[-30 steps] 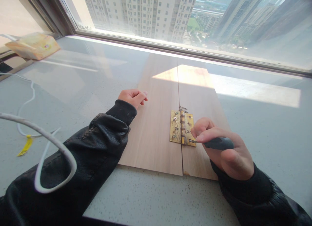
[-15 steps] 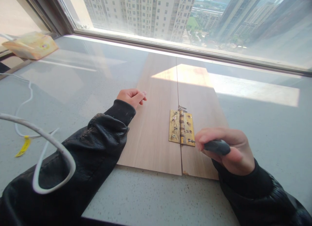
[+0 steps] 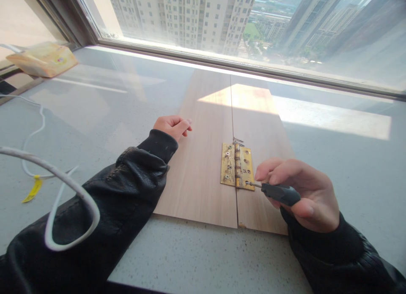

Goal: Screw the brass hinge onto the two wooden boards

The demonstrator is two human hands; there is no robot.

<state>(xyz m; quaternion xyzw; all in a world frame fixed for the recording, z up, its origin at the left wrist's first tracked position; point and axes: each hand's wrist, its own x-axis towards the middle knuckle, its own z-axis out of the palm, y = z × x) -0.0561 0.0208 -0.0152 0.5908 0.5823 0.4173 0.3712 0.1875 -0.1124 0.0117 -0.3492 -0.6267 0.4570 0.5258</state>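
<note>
My right hand is closed around the dark grey handle of a small screwdriver. Its thin shaft points left, with the tip at a screw in the lowest hole of a brass hinge's right leaf. Several screw heads show in the left leaf. The hinge lies across the seam between two pale wooden boards. Several loose screws rest just above its knuckle. My left hand, fingers curled in and nothing visible in them, rests by the left board's edge.
The boards lie on a speckled light stone sill below a large window. A white cable loops over the left sleeve, and a yellow tag hangs on a thinner cord. An orange-and-white tissue pack sits at the far left.
My right hand has shifted slightly right and its fingers have loosened and opened around the screwdriver handle, showing more of the shaft. The left hand stays in place.
</note>
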